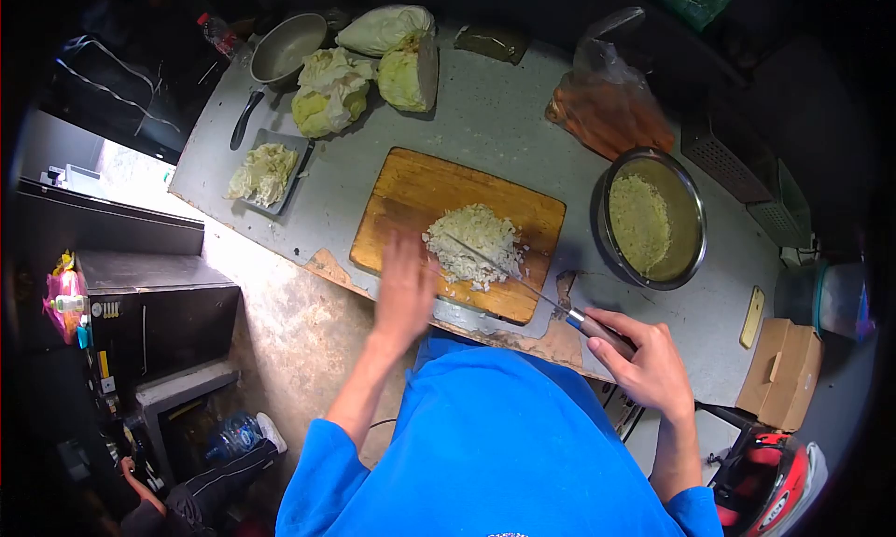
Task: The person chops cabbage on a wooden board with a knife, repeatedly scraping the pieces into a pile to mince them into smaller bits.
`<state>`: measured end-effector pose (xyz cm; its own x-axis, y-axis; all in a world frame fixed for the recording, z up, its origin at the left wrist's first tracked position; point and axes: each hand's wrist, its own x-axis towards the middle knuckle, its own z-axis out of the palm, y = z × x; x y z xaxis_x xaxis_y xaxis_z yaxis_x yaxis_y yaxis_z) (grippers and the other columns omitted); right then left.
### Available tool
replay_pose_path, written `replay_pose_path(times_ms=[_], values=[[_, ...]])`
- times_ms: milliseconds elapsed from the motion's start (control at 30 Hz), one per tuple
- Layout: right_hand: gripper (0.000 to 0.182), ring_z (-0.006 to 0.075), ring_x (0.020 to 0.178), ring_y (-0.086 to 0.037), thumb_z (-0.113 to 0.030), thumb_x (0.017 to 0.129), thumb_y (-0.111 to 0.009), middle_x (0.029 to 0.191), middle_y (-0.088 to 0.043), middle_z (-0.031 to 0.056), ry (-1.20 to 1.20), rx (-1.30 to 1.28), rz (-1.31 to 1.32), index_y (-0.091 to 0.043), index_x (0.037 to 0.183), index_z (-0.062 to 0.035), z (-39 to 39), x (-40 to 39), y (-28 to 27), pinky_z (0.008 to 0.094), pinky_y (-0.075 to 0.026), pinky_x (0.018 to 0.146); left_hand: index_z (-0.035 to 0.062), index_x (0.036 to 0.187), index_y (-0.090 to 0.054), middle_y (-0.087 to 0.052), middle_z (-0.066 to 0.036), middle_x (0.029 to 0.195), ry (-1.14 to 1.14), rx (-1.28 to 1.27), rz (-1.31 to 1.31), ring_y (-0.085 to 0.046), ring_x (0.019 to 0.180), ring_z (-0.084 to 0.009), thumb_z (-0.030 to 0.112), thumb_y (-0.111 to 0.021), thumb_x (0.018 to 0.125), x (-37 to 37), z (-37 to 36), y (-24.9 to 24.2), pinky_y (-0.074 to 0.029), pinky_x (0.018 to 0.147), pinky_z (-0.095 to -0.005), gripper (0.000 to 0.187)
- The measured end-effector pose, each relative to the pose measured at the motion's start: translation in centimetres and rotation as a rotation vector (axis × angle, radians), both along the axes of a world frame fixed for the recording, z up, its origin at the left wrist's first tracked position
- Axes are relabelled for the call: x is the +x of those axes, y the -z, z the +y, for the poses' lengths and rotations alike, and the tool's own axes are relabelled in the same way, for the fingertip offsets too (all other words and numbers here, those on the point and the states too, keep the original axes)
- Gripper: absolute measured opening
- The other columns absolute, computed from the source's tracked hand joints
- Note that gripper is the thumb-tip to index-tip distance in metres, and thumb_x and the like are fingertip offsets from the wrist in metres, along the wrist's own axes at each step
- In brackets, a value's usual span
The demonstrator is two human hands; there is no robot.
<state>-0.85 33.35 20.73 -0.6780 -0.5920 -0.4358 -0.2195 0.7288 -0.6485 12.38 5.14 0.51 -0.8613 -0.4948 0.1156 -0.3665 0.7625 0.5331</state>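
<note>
Blue shirt (504,434): closest, by the table (495,94).
Right hand (649,367): wrapped tight around the knife (560,306) handle.
Blade: slants over the chopped cabbage (481,238).
Left hand (404,280): blurry, fingers stretched out; can't tell if it touches the board (425,175).
Chopped cabbage: 1 pale pile on the board.
Bowl (689,206): right, more bits inside.

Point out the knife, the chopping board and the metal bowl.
Knife (592,327): head view, on the front of its handle.
Chopping board (425,178): head view, on bare wood toward its far edge.
Metal bowl (688,218): head view, on its inner wall.
</note>
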Motion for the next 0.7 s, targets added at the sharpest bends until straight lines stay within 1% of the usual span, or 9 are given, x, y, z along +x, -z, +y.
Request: replay_pose_path(times_ms=[67, 133, 167, 200, 267, 433, 500, 533, 700], values=[[0.041, 0.0152, 0.066, -0.063, -0.023, 0.092, -0.074, 0.090, -0.077, 0.0139, 0.078, -0.130, 0.055, -0.071, 0.128, -0.0034, 1.5, 0.3, 2.1, 0.0346, -0.051, 0.064, -0.0088, 0.153, -0.038, -0.040, -0.032, 0.157, 0.083, 0.048, 0.048, -0.030, 0.151, -0.0466, 0.035, -0.043, 0.110, -0.9, 2.9, 0.8, -0.023, 0.126, -0.0517, 0.062], [0.042, 0.0130, 0.069, -0.062, -0.023, 0.092, -0.075, 0.092, -0.077, 0.0121, 0.112, -0.113, 0.017, -0.071, 0.129, -0.0028, 1.9, 0.3, 1.5, 0.0332, -0.051, 0.066, -0.0088, 0.156, -0.034, -0.036, -0.033, 0.160, 0.169, 0.102, 0.092, -0.024, 0.154, -0.0468, 0.039, -0.041, 0.110, -1.2, 3.6, 0.6, -0.019, 0.128, -0.0524, 0.066], [0.042, 0.0108, 0.072, -0.061, -0.023, 0.093, -0.075, 0.094, -0.077, 0.0104, 0.149, -0.099, -0.016, -0.070, 0.129, -0.0022, 2.2, 0.3, 1.2, 0.0317, -0.052, 0.067, -0.0094, 0.155, -0.034, -0.036, -0.032, 0.159, 0.082, 0.105, 0.107, -0.025, 0.153, -0.0476, 0.041, -0.038, 0.111, -1.5, 3.2, 0.3, -0.019, 0.127, -0.0529, 0.067], [0.042, 0.0108, 0.072, -0.061, -0.023, 0.093, -0.075, 0.094, -0.077, 0.0104, 0.157, -0.091, -0.016, -0.070, 0.129, -0.0022, 2.7, 0.4, 1.2, 0.0317, -0.052, 0.067, -0.0099, 0.155, -0.034, -0.037, -0.032, 0.159, -0.003, 0.110, 0.121, -0.026, 0.153, -0.0484, 0.043, -0.035, 0.111, -1.9, 2.7, 0.0, -0.020, 0.127, -0.0534, 0.068], [0.038, 0.0201, 0.100, -0.074, -0.023, 0.094, -0.074, 0.114, -0.078, 0.0159, 0.216, -0.069, -0.145, -0.072, 0.127, -0.0038, 4.2, 0.4, 1.8, 0.0338, -0.055, 0.090, -0.0095, 0.155, -0.034, -0.037, -0.032, 0.159, -0.023, 0.226, 0.131, -0.026, 0.152, -0.0488, 0.043, -0.034, 0.111, -1.9, 0.6, -0.2, -0.020, 0.127, -0.0524, 0.068], [0.040, 0.0182, 0.103, -0.073, -0.025, 0.094, -0.076, 0.115, -0.078, 0.0125, 0.113, -0.154, -0.278, -0.073, 0.127, -0.0019, 6.1, -0.2, 6.4, 0.0323, -0.054, 0.094, -0.0063, 0.154, -0.039, -0.044, -0.030, 0.156, -0.026, 0.479, 0.211, -0.038, 0.148, -0.0441, 0.044, -0.035, 0.112, -2.7, -1.5, -0.3, -0.028, 0.124, -0.0472, 0.066], [0.041, 0.0172, 0.107, -0.071, -0.026, 0.094, -0.077, 0.116, -0.078, 0.0139, 0.100, -0.100, -0.405, -0.073, 0.127, -0.0024, 5.4, -0.3, 8.0, 0.0321, -0.053, 0.095, -0.0045, 0.150, -0.047, -0.053, -0.027, 0.150, -0.089, 0.594, 0.376, -0.051, 0.140, -0.0370, 0.041, -0.038, 0.112, -2.7, -2.5, -1.5, -0.037, 0.118, -0.0437, 0.060], [0.043, 0.0169, 0.107, -0.071, -0.028, 0.094, -0.077, 0.114, -0.078, 0.0139, 0.037, -0.102, -0.342, -0.072, 0.127, -0.0013, 5.4, -0.3, 9.4, 0.0320, -0.053, 0.095, -0.0042, 0.144, -0.054, -0.061, -0.022, 0.142, -0.124, 0.579, 0.467, -0.060, 0.129, -0.0308, 0.036, -0.039, 0.113, -2.8, -3.0, -0.8, -0.043, 0.112, -0.0405, 0.053], [0.042, 0.0127, 0.100, -0.068, -0.027, 0.094, -0.076, 0.110, -0.078, 0.0113, 0.096, -0.246, -0.331, -0.073, 0.125, 0.0004, 5.1, -1.3, 13.9, 0.0307, -0.052, 0.093, -0.0075, 0.139, -0.054, -0.059, -0.022, 0.139, -0.114, 0.686, 0.513, -0.058, 0.132, -0.0301, 0.029, -0.034, 0.115, -0.9, -3.7, -0.1, -0.041, 0.117, -0.0419, 0.049]])
